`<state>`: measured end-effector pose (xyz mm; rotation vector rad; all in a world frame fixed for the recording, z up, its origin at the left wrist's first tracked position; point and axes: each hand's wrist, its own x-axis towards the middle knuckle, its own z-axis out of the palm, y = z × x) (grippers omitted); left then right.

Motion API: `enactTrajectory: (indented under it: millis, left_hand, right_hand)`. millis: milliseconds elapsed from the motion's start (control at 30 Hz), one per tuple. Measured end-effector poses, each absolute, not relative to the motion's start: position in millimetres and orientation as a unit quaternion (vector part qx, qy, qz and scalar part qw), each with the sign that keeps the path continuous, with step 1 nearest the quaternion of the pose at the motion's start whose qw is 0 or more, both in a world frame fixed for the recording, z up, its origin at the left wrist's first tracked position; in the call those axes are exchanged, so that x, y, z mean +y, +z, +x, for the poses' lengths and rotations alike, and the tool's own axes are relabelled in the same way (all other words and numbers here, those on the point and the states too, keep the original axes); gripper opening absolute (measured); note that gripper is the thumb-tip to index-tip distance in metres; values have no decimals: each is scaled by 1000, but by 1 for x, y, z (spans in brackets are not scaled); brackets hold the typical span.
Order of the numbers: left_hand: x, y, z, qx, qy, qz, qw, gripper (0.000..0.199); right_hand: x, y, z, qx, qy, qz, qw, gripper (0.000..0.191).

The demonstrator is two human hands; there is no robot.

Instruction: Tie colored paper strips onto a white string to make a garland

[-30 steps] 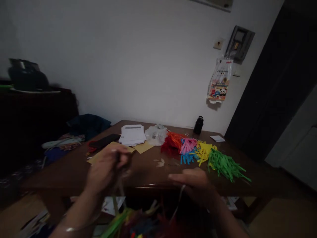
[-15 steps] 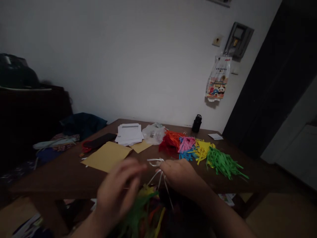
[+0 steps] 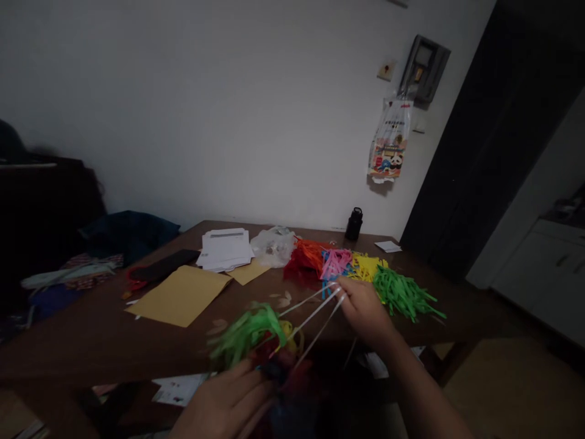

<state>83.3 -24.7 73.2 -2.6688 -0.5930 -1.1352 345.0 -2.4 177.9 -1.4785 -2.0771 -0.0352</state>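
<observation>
Both hands (image 3: 292, 360) near table edge (image 3: 150, 366).

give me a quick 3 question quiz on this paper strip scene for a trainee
1. True or false: the right hand pulls white strips taut from the bundle.
2. Which pile lies furthest right on the table? A) red B) green C) pink
3. Fill in: the left hand grips the ___ of multicoloured strips.

Key: 1 true. 2 B, the green pile. 3 bundle.
</observation>
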Motion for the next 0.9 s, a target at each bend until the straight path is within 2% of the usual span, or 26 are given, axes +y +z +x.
enactTrajectory:
  millis: [100,233,400,567,667,833,900]
  left_hand:
    - [-27,77,57,-269,-398,-870,109,22]
    - [-25,87,39,-347,-383,-841,163,47]
    - [-20,102,34,-297,-299,-893,159,23]
    - [-22,94,35,-296,-295,-903,102,21]
    - [-25,85,42,-328,-329,-884,43,17]
    - [-14,73,37,-319,-324,-870,-192,19]
    - [-8,70,25,-363,-345,-830,-246,24]
  right_hand:
    - [-8,167,363,-792,12,-550,264,34]
    - [-29,157,371,-831,76,-521,180,27]
    - [-52,165,364,-865,247,-428,85,28]
    - [-58,167,358,-847,319,-417,84,31]
    - [-56,159,357,-846,335,-403,97,33]
    - [-41,147,363,-848,336,-382,148,35]
    - [-32,142,379,-828,333,-417,171,40]
